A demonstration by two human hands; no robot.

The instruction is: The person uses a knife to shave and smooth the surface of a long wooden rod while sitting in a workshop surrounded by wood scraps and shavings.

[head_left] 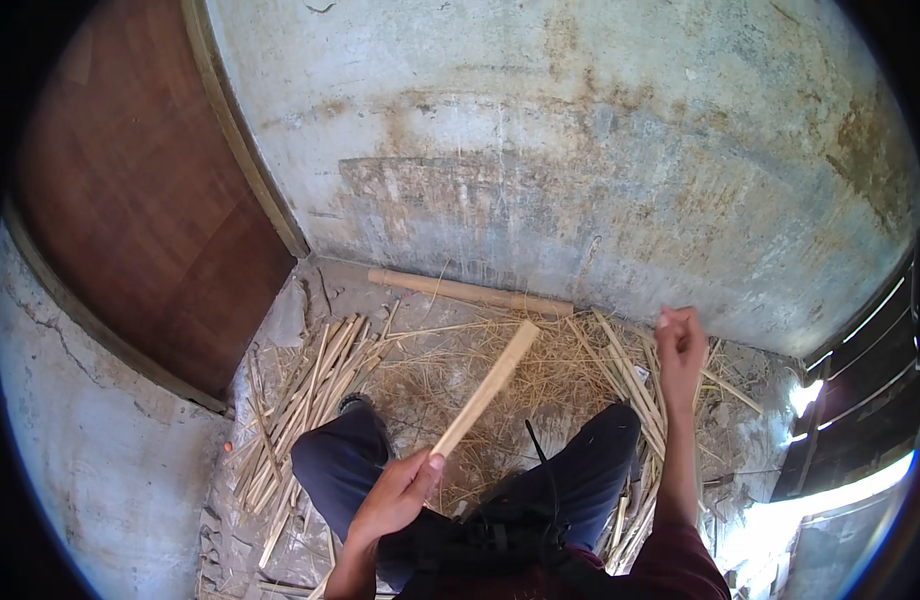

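My left hand (pixel 400 492), in front of my left knee, is closed around the lower end of a pale bamboo strip (pixel 488 388). The strip slants up and away to the right, its far end free above the straw. Off to the right, my right hand (pixel 681 340) is raised near the foot of the wall, apart from the strip. Its fingers are curled in, and I cannot make out whether anything small is between them.
Split bamboo strips (pixel 305 405) are heaped left of my legs, with more strips (pixel 632 385) on the right. Straw-like shavings (pixel 565 372) cover the floor between. A bamboo pole (pixel 470 291) lies along the stained wall (pixel 540 130). A brown door (pixel 150 190) stands at left.
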